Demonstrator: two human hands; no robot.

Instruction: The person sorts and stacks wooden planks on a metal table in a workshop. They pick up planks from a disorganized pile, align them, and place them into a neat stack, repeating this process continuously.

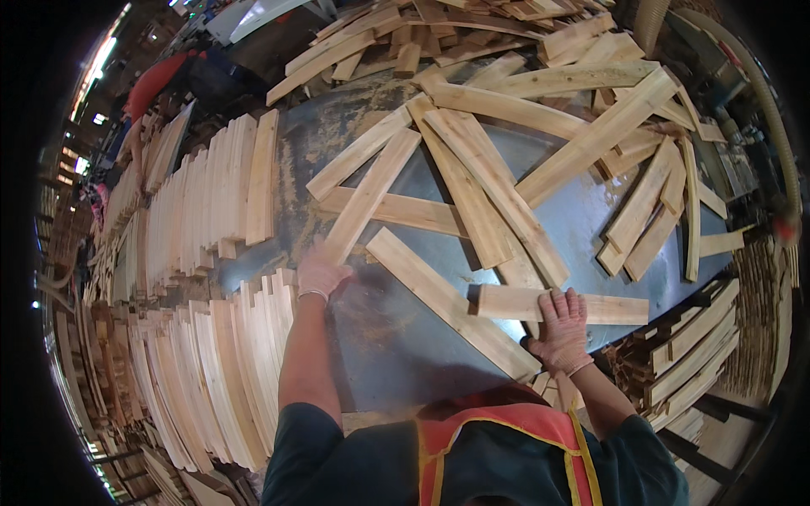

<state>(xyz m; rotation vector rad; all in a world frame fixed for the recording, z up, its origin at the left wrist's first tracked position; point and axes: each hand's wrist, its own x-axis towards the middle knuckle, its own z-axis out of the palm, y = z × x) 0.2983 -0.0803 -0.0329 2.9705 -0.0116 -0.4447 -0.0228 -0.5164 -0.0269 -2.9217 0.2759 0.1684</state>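
Note:
My right hand [563,333], in a pale glove, is closed round a short wooden board [612,309] that lies crosswise over the metal tabletop. Its fingers rest over the board's upper face. My left hand [322,274], gloved too, is at the lower end of a slanting board [375,194]. Motion smears its fingers, so I cannot see whether they grip that board. Between my hands a long board [451,304] lies diagonally on the table. Two more long boards [498,194] overlap just beyond it.
Upright boards stand in two rows, a nearer row [207,371] and a farther row [211,190], along the left. Loose boards [582,101] heap up at the far side. Stacked boards [692,354] stand at the right. A co-worker's red sleeve [156,84] shows at the far left.

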